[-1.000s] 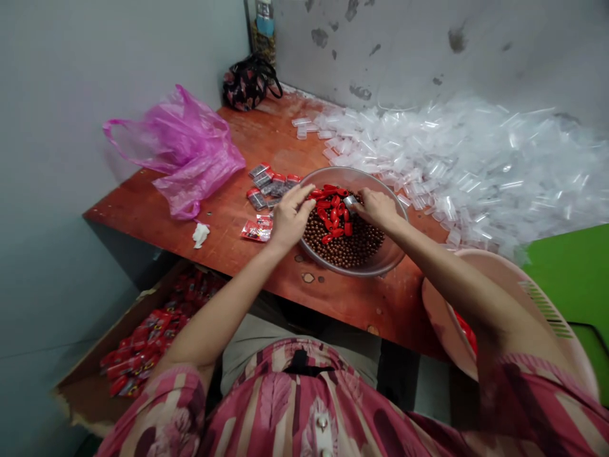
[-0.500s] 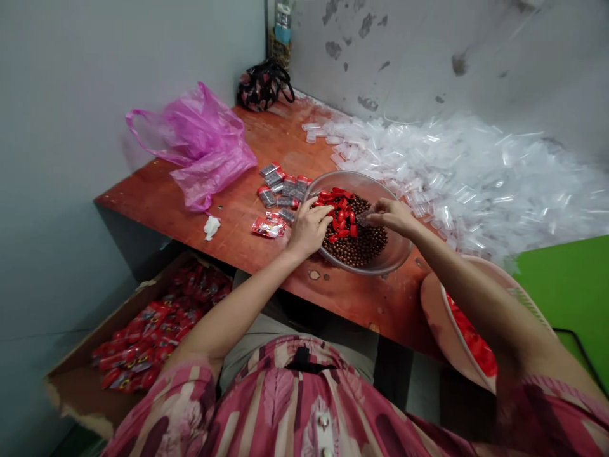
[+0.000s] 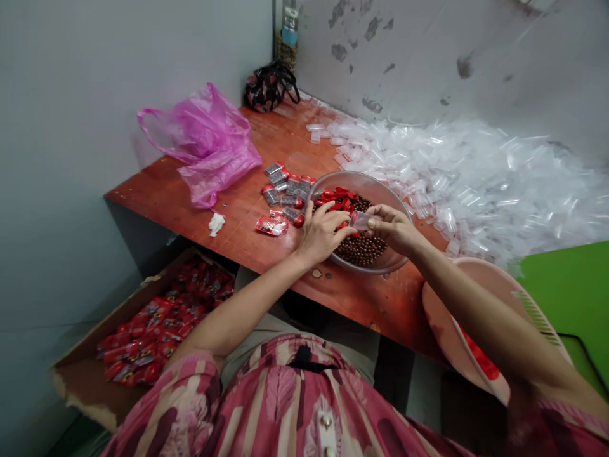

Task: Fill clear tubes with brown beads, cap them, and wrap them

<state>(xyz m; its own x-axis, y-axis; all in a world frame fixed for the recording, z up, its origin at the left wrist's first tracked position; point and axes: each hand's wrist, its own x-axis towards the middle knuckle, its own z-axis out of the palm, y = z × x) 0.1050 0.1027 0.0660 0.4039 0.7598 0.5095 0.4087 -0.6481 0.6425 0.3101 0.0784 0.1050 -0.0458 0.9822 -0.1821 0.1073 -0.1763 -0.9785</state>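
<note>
Peeling grey walls back our red table [image 3: 190,197], where our right hand [image 3: 397,228] pinches a small clear tube [image 3: 361,220] over the bowl [image 3: 380,190] of brown beads and red caps. Our left hand [image 3: 322,233], fingers curled, touches its open end. Half a second ago the hands were apart.

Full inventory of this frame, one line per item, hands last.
bowl: one, clear, table centre
brown balls: many, in bowl
red caps: many, in bowl's far side
small tube: one, clear, between both hands
filled tubes: several, red-capped, left of bowl
red packet: one, near table's front edge
empty tubes: large pile, clear, table right
plastic bag: one, pink, table left
handbag: one, dark, far corner
cardboard box: one, holds red packets, below table
basin: one, pink, right
left hand: at tube
right hand: holds tube
</note>
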